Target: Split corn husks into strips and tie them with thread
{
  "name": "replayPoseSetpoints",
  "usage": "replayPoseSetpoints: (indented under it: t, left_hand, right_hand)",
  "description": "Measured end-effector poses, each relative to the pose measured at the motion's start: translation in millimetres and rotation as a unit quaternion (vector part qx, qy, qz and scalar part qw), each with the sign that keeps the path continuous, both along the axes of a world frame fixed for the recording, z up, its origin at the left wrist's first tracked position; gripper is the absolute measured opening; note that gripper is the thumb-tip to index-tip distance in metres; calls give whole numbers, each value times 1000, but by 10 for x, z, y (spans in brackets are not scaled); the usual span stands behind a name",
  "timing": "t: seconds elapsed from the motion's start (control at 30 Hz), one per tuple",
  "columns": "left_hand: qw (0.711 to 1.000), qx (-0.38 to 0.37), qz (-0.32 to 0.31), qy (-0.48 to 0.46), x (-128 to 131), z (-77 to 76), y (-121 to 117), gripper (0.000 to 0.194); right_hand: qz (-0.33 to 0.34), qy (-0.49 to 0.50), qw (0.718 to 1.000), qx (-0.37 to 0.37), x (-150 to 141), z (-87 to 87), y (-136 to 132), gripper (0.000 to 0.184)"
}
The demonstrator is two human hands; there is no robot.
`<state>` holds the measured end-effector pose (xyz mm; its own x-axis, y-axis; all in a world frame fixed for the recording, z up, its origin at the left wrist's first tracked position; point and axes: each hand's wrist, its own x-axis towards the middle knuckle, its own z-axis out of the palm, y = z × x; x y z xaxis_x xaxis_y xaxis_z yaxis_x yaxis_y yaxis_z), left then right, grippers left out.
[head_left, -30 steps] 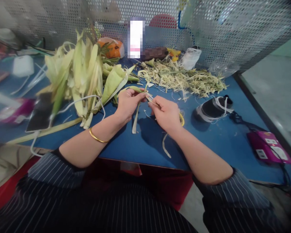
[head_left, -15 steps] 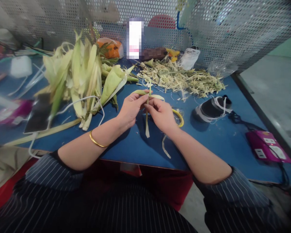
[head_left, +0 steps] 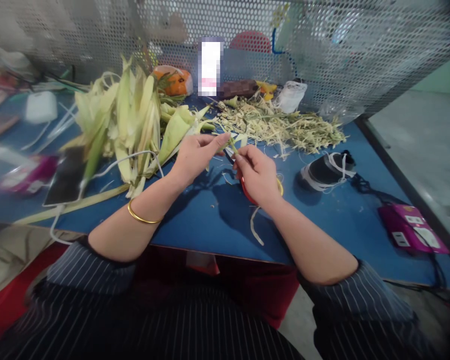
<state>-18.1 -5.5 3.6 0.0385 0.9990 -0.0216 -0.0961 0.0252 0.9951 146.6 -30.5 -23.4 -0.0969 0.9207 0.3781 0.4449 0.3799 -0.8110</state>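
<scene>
My left hand (head_left: pixel 195 155) is closed in a pinch on a thin pale-green corn husk strip (head_left: pixel 233 145), held above the table. Facing it, my right hand (head_left: pixel 258 172) is closed with its fingertips at the same strip. Red-handled scissors (head_left: pixel 247 192) show under the right hand, their dark blade pointing up and left towards the left fingertips. The fingers hide most of them. Close by on the right, part of a yellow ring (head_left: pixel 281 186) shows behind the hand. A loose pale strip (head_left: pixel 255 227) lies below the right wrist.
Long corn husks (head_left: pixel 127 120) are heaped on the left, beside a phone (head_left: pixel 65 175) with a white cable. Shredded husk (head_left: pixel 281 125) lies at the back before a perforated screen. On the right are a dark, white-wrapped object (head_left: pixel 327 171) and a purple power strip (head_left: pixel 412 227).
My left hand has shifted left, widening the gap between my hands. The strip's long hanging end no longer shows. Red handle and dark blade are now visible by my right hand.
</scene>
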Motion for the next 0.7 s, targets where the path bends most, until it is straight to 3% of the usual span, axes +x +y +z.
replayPoseSetpoints:
  t: [0.23,0.4,0.57,0.7]
  left_hand:
    - [999,-2,-31,-33,57,-6,-52,32]
    - [997,-20,-80,-4,7,-5,-33,20]
    - [998,-3,-60,30,7,-38,-2,27]
    - [999,-23,-36,10,44,-78,19,24]
  right_hand:
    - [16,-52,998,11,36,44,1,22]
    - [10,-113,993,37,46,39,-7,20]
    - [-13,-164,984,75,46,38,-12,17]
    - [21,-189,978,83,44,66,-26,24]
